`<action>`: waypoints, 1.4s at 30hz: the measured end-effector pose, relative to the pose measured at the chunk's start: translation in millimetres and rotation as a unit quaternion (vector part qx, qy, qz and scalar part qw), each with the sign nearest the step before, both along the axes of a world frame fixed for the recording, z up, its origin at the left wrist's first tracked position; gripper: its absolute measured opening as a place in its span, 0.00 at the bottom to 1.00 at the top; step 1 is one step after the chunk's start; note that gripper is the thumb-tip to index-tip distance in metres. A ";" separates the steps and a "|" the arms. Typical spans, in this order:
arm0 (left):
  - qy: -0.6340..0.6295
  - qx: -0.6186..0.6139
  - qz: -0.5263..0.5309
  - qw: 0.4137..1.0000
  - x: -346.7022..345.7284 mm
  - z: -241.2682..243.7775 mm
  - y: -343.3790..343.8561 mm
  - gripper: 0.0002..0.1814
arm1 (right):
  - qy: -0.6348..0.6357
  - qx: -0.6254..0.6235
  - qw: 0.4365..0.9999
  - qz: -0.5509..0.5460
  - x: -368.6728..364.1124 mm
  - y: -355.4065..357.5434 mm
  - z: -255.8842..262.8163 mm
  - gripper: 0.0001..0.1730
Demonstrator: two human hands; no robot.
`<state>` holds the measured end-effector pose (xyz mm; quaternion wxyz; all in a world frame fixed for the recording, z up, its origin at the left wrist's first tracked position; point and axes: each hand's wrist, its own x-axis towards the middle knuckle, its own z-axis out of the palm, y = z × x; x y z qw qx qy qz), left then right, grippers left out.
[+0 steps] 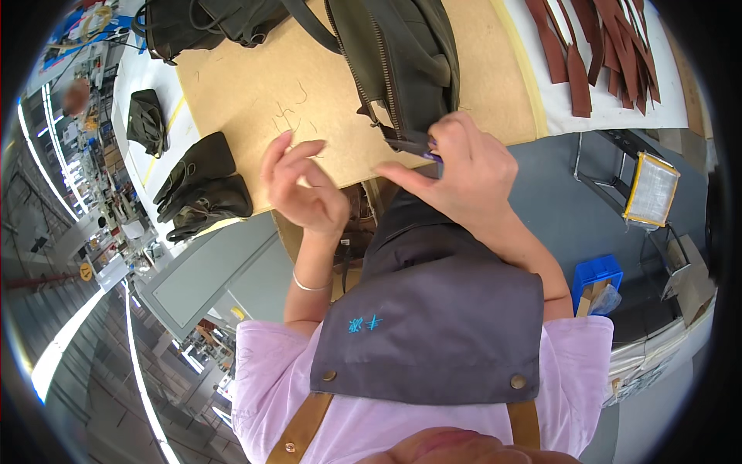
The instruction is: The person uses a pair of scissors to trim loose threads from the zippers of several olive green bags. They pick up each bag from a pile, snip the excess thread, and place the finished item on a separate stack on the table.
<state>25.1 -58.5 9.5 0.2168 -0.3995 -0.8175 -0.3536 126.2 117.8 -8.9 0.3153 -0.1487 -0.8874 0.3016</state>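
A dark green bag [411, 64] with an unfastened metal zipper lies on the tan board [232, 93] before me. At its near end my right hand [464, 162] holds a small tool with purple handles [432, 152], perhaps thread snips; its dark front part is close to the zipper's end. My left hand [307, 188] is raised over the board's near edge, left of the bag, its fingers apart and slightly blurred, with nothing seen in it. Loose dark threads [290, 110] are scattered on the board beyond the left hand.
More dark bags [214, 23] lie at the far left, and dark pouches [203, 188] at the left edge. Reddish-brown leather strips [608, 52] lie at the right. An open box is under the table edge. A metal-framed stool [652, 188] and a blue crate [597, 275] stand right.
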 end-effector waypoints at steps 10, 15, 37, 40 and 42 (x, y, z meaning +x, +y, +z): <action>-0.008 -0.154 -0.127 0.980 7.2 9.8 65.6 0.12 | -0.168 -0.341 0.924 -0.033 12.6 36.7 37.0 0.14; 0.013 -0.170 -0.200 0.965 7.4 26.9 60.0 0.14 | 0.047 -0.702 0.709 0.059 12.5 47.1 9.0 0.16; -0.110 -0.048 -0.143 0.982 14.4 3.3 97.9 0.14 | 0.075 -0.665 0.743 -0.010 30.3 35.7 -4.6 0.19; -0.073 -0.114 -0.134 0.982 17.6 13.9 100.5 0.10 | 0.059 -0.605 0.794 -0.017 30.7 35.6 -3.5 0.19; -0.077 -0.149 -0.139 0.976 15.5 19.9 102.4 0.08 | 0.051 -0.570 0.820 -0.011 30.2 35.8 -3.9 0.19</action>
